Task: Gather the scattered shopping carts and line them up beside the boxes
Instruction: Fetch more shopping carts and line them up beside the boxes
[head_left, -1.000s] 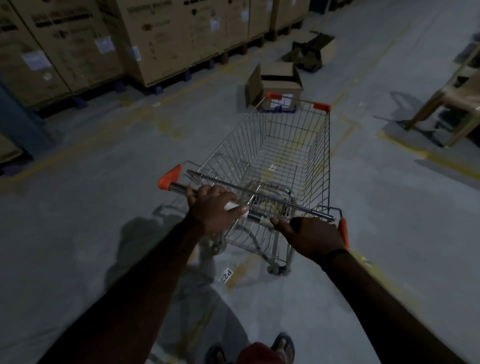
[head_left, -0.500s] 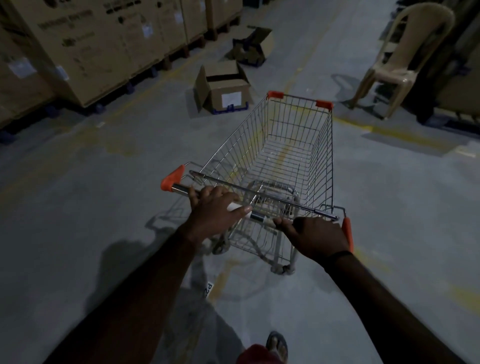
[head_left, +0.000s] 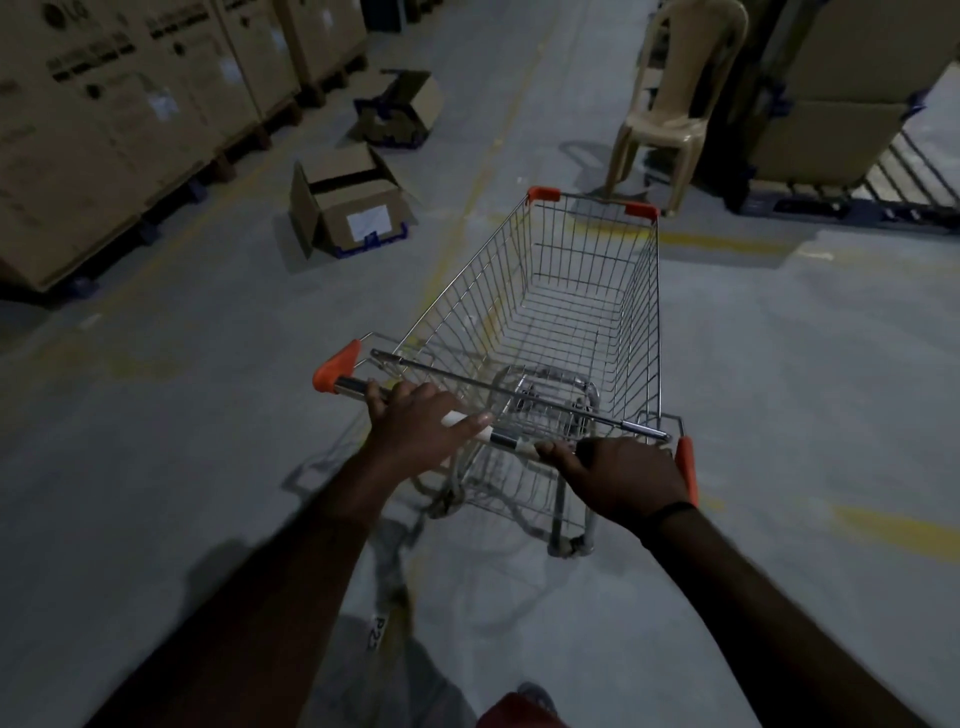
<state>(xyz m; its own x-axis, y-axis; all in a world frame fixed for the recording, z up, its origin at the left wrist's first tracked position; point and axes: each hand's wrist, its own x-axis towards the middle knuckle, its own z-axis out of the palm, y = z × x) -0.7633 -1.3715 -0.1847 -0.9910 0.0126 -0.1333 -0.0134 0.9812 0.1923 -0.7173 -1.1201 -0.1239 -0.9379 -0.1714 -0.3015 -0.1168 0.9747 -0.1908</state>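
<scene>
Head view.

Item: shopping cart (head_left: 571, 312), wire, orange corner caps, basket holding nothing, on its wheels on the grey floor (head_left: 156, 441).

Grip: left hand (head_left: 415, 431) and right hand (head_left: 623, 478) both on the handle bar (head_left: 501, 440). Left fingers (head_left: 395, 397) curl over the bar near its left cap, with the thumb laid along it. Right fingers (head_left: 556, 451) wrap the bar next to the right cap. A dark band (head_left: 670, 512) sits on the right wrist.

Position: basket directly ahead of the fingers, bar under them, rear wheels just below and beyond.

Change: a second ago the cart's nose pointed at the open carton (head_left: 353, 208). That carton and the stacked boxes (head_left: 104, 130) have since slid off ahead-left of the left fingers, and the nose now aims at the plastic chair (head_left: 670, 104), ahead of the right fingers. The grip is unchanged.

Reading: the cart has probably swung right while rolling, so it runs along the row of boxes, not into them. It is still well apart from them and not yet parked.

Other: a second open carton (head_left: 400, 109) farther ahead-left. No other carts are in sight.
</scene>
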